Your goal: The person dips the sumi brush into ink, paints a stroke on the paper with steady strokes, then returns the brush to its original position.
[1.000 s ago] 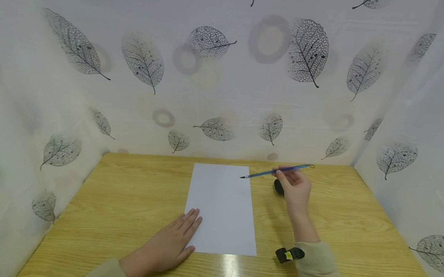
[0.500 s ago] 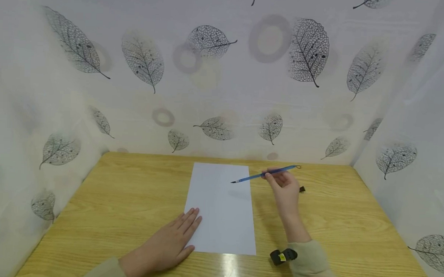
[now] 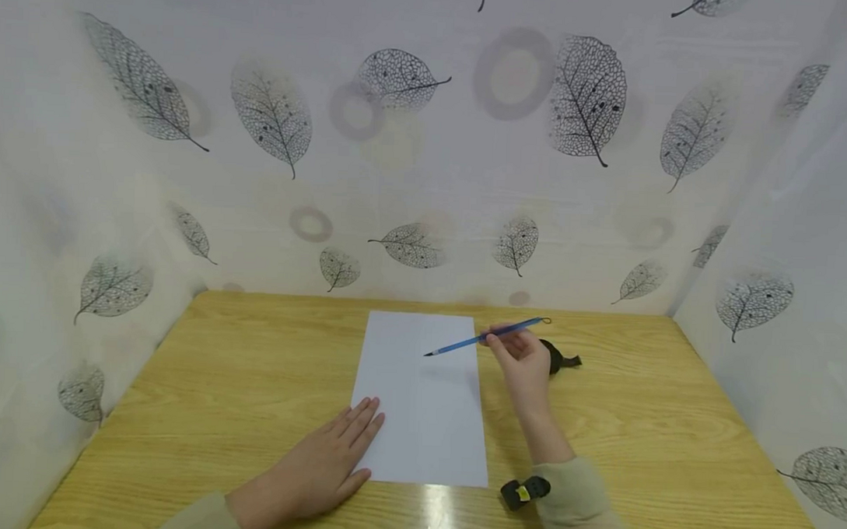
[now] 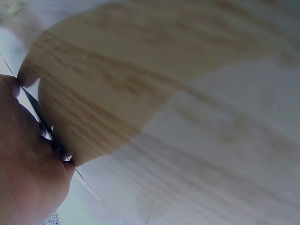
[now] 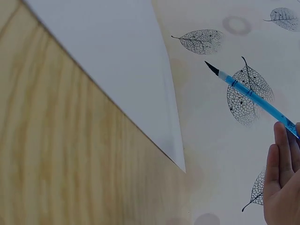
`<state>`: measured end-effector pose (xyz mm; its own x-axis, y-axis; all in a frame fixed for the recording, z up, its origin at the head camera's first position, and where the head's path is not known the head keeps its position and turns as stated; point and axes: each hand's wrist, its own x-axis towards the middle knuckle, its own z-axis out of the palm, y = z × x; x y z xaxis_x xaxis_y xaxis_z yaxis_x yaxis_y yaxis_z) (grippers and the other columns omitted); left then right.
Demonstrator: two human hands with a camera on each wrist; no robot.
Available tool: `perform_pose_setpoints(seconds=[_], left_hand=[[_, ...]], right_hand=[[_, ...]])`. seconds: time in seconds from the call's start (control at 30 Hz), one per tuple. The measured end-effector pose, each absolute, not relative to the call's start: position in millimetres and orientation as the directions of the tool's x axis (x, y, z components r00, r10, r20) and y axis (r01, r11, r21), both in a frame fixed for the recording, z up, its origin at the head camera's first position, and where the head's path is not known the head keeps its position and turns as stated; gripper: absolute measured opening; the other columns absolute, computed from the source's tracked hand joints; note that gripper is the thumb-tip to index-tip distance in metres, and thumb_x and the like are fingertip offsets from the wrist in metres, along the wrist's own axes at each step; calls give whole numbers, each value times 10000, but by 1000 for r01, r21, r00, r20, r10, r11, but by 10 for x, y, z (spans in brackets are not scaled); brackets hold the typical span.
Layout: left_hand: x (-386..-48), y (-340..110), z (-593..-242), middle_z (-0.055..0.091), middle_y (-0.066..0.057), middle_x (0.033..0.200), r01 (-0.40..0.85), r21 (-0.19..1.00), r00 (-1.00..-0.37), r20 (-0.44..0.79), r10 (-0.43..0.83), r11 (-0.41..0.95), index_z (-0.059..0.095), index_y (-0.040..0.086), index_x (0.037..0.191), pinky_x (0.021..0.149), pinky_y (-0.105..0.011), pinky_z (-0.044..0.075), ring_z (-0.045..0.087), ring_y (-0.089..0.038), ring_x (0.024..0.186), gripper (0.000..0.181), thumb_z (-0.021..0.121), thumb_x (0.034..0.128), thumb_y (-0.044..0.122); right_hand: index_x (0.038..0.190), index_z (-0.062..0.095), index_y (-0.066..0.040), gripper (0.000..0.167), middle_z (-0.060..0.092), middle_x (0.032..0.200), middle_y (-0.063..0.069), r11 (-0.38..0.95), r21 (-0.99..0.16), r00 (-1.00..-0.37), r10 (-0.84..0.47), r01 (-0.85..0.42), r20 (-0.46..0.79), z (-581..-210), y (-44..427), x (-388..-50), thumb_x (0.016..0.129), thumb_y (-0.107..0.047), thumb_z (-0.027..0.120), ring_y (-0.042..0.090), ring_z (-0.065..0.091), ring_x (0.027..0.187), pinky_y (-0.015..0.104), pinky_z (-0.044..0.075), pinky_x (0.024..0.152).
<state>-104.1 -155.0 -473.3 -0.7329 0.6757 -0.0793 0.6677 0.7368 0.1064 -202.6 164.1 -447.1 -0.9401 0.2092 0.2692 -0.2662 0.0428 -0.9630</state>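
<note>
A blank white sheet of paper (image 3: 422, 404) lies upright on the table. My left hand (image 3: 318, 467) rests flat with fingers spread over its lower left edge; the left wrist view shows that hand (image 4: 33, 159) at the left side. With thumb and fingertips my right hand (image 3: 521, 365) pinches a blue brush (image 3: 456, 346), its dark tip above the upper middle of the sheet and pointing left. In the right wrist view the brush (image 5: 253, 96) has a black pointed tip, and the right hand (image 5: 283, 180) is partly cut off at the frame's edge.
A black round object (image 3: 555, 358) with a short tab lies behind the right hand, partly hidden. The wooden table (image 3: 252, 367) is bordered by leaf-patterned cloth (image 3: 455, 172) at the back and sides. A black device (image 3: 524, 492) is at the right cuff.
The right hand has moved left and slightly toward the body, carrying the brush tip over the sheet. More of the black object behind it shows. The left hand has stayed in place.
</note>
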Motion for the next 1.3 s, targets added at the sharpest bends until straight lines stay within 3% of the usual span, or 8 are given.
perform_pose_setpoints(seconds=[0.1, 0.23, 0.8, 1.1, 1.3], left_hand=[[-1042, -1553, -4735, 239, -193, 1761, 666, 111, -734, -84, 674, 738, 315, 9, 1656, 1310, -494, 336, 259, -340, 1639, 690, 429, 1126, 435], [-1046, -1558, -4744, 230, -188, 1765, 665, 109, -734, -89, 673, 739, 308, 13, 1659, 1311, -494, 335, 252, -336, 1642, 692, 422, 1128, 441], [-1050, -1560, -4748, 224, -180, 1768, 660, 118, -736, -93, 670, 742, 301, 16, 1663, 1312, -498, 330, 248, -332, 1644, 701, 418, 1128, 454], [-1049, -1550, -4751, 213, -177, 1772, 648, 138, -743, -102, 661, 749, 293, 18, 1665, 1316, -506, 320, 235, -332, 1648, 705, 413, 1128, 458], [-1046, -1542, -4756, 227, -178, 1768, 644, 139, -747, -96, 658, 752, 304, 17, 1662, 1312, -504, 329, 248, -333, 1643, 702, 430, 1123, 450]], right_hand=[[1109, 692, 148, 174, 797, 1039, 255, 48, -962, -939, 208, -269, 273, -4483, 1596, -2033, 965, 55, 725, 34, 783, 829, 193, 637, 866], [1101, 699, 135, 151, 773, 1070, 311, 45, -962, -942, 196, -269, 272, -4498, 1536, -2034, 966, 67, 714, 14, 775, 823, 200, 639, 867], [1080, 713, 145, 140, 779, 1033, 313, 7, -952, -941, 153, -305, 303, -4550, 1307, -2061, 946, 106, 711, 17, 774, 800, 178, 630, 815], [1048, 723, 134, 125, 752, 1023, 367, 38, -935, -921, 162, -353, 355, -4555, 1176, -2032, 924, 116, 728, -25, 744, 789, 134, 590, 738], [1043, 740, 102, 122, 773, 1014, 328, 64, -931, -918, 155, -359, 364, -4558, 1116, -2018, 921, 96, 744, -35, 739, 802, 131, 587, 756]])
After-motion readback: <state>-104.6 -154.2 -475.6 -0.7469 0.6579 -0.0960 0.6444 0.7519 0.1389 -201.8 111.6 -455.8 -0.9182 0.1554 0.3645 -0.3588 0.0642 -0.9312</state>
